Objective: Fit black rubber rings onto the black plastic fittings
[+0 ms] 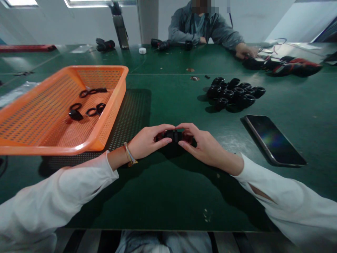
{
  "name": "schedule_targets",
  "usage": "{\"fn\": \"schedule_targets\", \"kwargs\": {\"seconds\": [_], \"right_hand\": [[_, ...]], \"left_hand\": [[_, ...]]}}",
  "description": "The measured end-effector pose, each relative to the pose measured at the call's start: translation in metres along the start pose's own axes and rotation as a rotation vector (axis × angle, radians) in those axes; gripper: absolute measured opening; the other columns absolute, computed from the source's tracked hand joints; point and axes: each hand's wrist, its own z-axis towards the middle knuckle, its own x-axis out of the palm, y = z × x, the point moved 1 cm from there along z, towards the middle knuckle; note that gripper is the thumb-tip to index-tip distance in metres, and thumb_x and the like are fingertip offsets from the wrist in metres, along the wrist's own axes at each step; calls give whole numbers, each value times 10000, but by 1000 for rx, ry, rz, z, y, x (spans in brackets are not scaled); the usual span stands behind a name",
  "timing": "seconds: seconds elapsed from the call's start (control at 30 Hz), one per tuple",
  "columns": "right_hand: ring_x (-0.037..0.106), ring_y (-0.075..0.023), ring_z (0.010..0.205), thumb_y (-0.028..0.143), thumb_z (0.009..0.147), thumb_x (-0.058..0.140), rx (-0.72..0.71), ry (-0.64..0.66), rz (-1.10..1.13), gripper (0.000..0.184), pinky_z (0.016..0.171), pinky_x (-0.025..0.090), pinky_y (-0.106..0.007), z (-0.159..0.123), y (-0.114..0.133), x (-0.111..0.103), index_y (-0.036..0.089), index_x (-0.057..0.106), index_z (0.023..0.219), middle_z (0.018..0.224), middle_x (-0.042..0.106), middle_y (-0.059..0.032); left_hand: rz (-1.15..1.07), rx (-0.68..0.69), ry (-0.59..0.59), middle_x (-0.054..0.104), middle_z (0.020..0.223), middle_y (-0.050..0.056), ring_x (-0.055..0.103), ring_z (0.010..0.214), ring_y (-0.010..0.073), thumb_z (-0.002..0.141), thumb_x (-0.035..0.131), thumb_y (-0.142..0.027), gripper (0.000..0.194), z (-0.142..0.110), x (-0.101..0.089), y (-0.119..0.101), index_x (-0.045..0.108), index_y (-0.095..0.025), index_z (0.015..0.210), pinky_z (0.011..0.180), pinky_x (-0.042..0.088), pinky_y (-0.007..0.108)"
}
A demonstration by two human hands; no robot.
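Just above the green table [158,196], a small black plastic fitting [173,135] is pinched between my two hands. My left hand [149,140] grips its left end between thumb and fingers. On the right end, my right hand [201,143] has its thumb and fingers closed in the same way. Both sets of fingertips nearly meet at the top, and they cover much of the part, so its exact kind is hard to make out. Beyond my right hand lies a cluster of black pipe-like fittings [238,92] with round openings.
An orange perforated basket [116,102] at the left holds several black rings and nuts [92,111]. A smartphone [273,140] lies at the right. Across the table, a person [195,28] in grey handles black-and-red parts [284,66]. A bottle [121,30] stands at the back.
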Motion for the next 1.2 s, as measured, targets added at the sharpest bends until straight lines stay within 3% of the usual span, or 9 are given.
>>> {"fn": "schedule_targets", "kwargs": {"seconds": [1.2], "right_hand": [[636, -171, 607, 186, 851, 473, 4, -1, 8, 278, 558, 446, -269, 0, 0, 1, 191, 404, 1121, 711, 649, -3]], "left_hand": [[-4, -6, 1, 682, 1016, 37, 600, 756, 131, 854, 494, -282, 334, 0, 0, -1, 571, -145, 1148, 676, 445, 226]]}}
